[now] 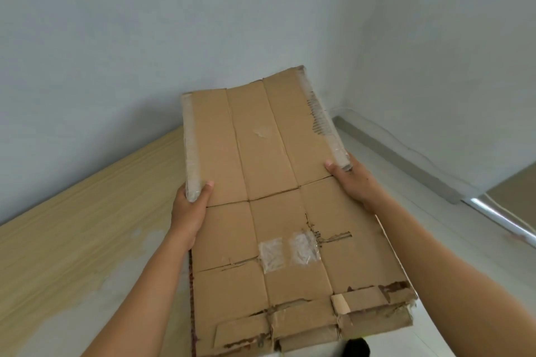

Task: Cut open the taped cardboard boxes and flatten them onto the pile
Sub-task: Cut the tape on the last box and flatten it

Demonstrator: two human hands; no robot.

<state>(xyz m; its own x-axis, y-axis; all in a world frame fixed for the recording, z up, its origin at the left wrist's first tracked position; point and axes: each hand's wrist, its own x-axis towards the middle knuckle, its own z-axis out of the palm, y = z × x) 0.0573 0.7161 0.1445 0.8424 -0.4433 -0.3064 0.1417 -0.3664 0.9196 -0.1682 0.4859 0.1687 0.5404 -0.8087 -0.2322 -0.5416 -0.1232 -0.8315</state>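
Seen from the head camera, a person holds a flattened box (275,153) out in front, tilted up toward a room corner above a pale floor (478,269). The left hand (190,211) pinches its taped left edge, thumb on top and fingers hidden beneath; the right hand (352,182) pinches the opposite edge likewise. Clear tape (191,151) clings along both long edges. This box appears already cut open and collapsed; laying it down looks like the step left. Torn cardboard layers show at the near end, but whether that is the pile cannot be told. A wood-grain panel (72,211) lies at left. No uncut box is in view.
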